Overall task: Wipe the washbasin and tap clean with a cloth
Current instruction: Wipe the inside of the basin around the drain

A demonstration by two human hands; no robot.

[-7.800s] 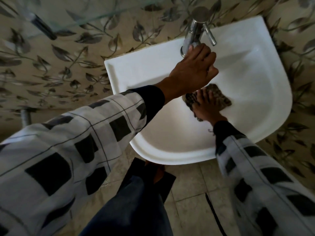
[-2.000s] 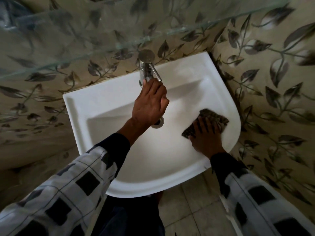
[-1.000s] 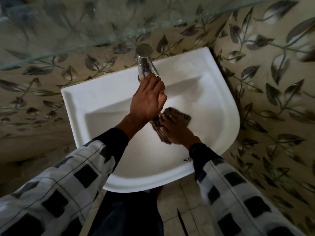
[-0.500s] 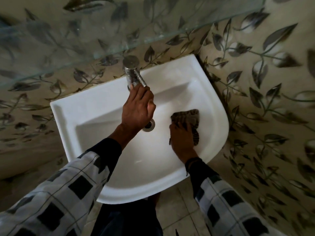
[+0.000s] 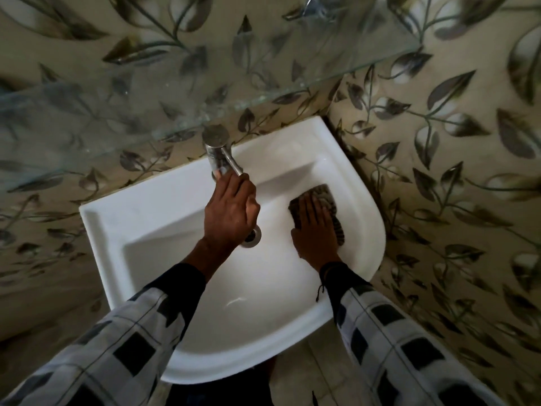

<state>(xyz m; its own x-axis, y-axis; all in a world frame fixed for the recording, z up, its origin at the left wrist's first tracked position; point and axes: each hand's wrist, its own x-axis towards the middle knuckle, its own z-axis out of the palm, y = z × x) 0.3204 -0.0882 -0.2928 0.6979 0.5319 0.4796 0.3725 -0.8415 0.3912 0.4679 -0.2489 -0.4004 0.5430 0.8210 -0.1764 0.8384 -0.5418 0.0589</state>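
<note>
Left hand (image 5: 231, 213) was stretched forward over the bowl, back of the hand up, fingers curled together around the lower end of the tap (image 5: 219, 152); the grip itself was under the hand, so how tightly it held was unclear. Left forearm crossed the middle of the washbasin (image 5: 117, 230). Right hand (image 5: 314, 230) lay palm down, fingers close together and flat, pressing the cloth (image 5: 325, 197) against the right inner wall of the bowl. Cloth stuck out past the fingertips and along the outer edge of the hand; the rest was under the palm.

Washbasin: white glazed ceramic, glossy, straight back edge, rounded front, set in the wall corner. Tap: brushed metal cylinder with a flat round cap and a thin straight lever angled toward the left hand. Drain (image 5: 253, 237): metal ring, half covered by the left hand. Cloth: dark, striped or checked weave, crumpled. Sleeves (image 5: 123, 347): white with black squares and thin grid lines, dark cuffs beneath. Thin cord at the right wrist. Wall tiles (image 5: 439, 142): beige with grey leaf pattern. Glass shelf (image 5: 205, 83) above the tap, transparent, blurring the wall behind it.

Tap spout hidden. Floor tiles (image 5: 307, 376) below the rim were dim.
</note>
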